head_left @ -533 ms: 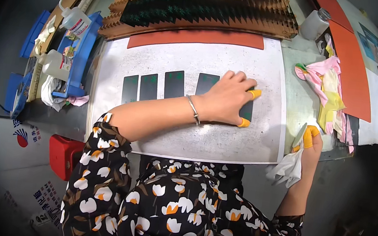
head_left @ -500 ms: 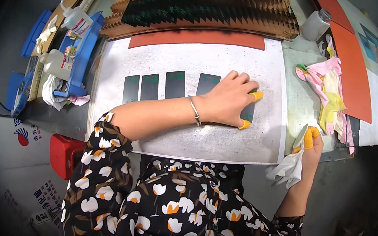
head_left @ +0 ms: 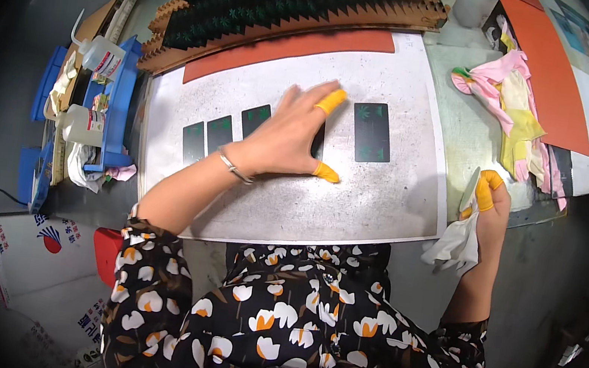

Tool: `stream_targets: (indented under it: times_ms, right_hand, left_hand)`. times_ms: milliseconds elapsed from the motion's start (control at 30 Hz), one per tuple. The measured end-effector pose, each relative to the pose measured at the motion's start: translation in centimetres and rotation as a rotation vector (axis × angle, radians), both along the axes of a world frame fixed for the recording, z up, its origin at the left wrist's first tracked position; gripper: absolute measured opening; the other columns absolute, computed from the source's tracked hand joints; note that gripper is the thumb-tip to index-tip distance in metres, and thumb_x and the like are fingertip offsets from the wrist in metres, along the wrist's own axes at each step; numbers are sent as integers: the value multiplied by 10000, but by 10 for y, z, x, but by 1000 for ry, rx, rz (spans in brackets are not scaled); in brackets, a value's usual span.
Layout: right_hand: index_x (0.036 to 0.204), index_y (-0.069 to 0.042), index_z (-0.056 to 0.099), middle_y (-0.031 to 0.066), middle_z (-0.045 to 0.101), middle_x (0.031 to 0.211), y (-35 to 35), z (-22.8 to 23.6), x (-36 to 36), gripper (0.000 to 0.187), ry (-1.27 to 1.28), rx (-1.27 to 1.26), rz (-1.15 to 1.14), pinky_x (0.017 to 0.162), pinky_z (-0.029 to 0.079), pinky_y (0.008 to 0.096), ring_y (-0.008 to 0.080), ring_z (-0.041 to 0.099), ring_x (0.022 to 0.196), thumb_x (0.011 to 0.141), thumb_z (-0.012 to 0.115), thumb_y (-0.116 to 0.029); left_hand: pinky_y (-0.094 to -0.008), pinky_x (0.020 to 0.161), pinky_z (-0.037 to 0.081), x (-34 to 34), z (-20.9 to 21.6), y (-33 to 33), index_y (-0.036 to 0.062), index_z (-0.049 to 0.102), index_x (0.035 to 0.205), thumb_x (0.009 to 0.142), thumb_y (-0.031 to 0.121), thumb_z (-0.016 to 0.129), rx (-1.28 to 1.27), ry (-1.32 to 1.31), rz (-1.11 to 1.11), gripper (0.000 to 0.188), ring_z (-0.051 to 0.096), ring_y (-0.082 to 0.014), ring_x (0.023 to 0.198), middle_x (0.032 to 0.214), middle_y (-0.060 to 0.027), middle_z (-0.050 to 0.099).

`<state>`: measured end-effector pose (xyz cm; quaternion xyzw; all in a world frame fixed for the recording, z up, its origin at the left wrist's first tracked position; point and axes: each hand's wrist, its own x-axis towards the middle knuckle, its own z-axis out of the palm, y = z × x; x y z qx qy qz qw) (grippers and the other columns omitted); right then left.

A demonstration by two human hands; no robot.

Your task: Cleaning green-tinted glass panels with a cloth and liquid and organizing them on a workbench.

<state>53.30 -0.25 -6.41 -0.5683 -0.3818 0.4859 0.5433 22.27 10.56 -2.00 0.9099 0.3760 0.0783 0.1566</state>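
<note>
Workbench [head_left: 462,151] beneath both hands, partly overlaid with a white sheet [head_left: 389,205]. Left hand [head_left: 286,134] over the sheet, thumb and forefinger spread wide, yellow finger cots [head_left: 330,102] on both, remaining fingers blurred; no grip visible. Under that hand, a dark card [head_left: 318,142], mostly hidden; touching or clear of it, cannot tell. Just right of the same hand, another card [head_left: 372,132], flat, in full view, green marks at the ends. To the hand's left, three more cards [head_left: 220,132] in a slanting row, nearest partly covered by it.

Right hand [head_left: 490,195] off the sheet's right edge, fingers curled tight on a white cloth [head_left: 455,244], hanging below the fist. Ahead of it, a crumpled pink and yellow heap [head_left: 520,129]. Beyond the left hand, an orange strip [head_left: 290,55], then a rack [head_left: 415,22] crowded with dark pieces. Well to its left, a blue tray [head_left: 120,99], two bottles [head_left: 104,58] alongside.
</note>
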Motion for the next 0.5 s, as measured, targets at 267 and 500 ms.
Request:
stream_targets:
  times_ms: [267, 500]
  right_hand:
    - [910, -36, 520, -21, 491, 694, -3, -7, 4, 138, -25, 8, 20, 443, 402, 196, 52, 463, 531, 880, 509, -170]
    - [920, -20, 515, -8, 499, 699, -11, -15, 3, 145, 1, 28, 11, 450, 409, 199, 59, 463, 509, 883, 500, -159]
  left_hand:
    - [-418, 976, 246, -20, -13, -18, -41, 370, 1211, 524, 205, 770, -53, 30, 155, 832, 327, -326, 1113, 1192, -180, 326]
    - [-393, 902, 339, -18, 4, -21, 67, 473, 1184, 576, 355, 732, 174, 26, -60, 721, 439, -294, 1055, 1181, -112, 467]
